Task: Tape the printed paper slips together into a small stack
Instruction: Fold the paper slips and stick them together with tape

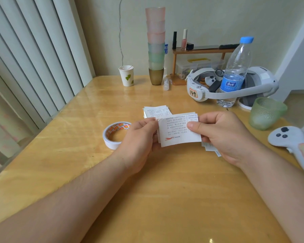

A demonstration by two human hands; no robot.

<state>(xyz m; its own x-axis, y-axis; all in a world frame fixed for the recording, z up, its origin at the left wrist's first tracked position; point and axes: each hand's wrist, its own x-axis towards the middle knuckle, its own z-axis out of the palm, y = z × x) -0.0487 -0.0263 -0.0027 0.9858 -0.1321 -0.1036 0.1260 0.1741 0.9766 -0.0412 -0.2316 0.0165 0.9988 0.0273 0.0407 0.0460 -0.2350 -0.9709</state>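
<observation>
Both hands hold a bundle of printed paper slips (179,131) above the wooden table (165,190).
Left hand (140,137) pinches its nine-o'clock edge, right hand (221,132) its three-o'clock edge; tape roll (115,135) lies at nine o'clock.

On the glossy wooden tabletop (165,199): tall stack of frosted pastel plastic cups (155,44), leaf-printed white paper cup (126,75), blue-capped clear plastic water bottle (234,72), white headset (235,83), textured green glass tumbler (266,113), white game controller (293,142).
</observation>
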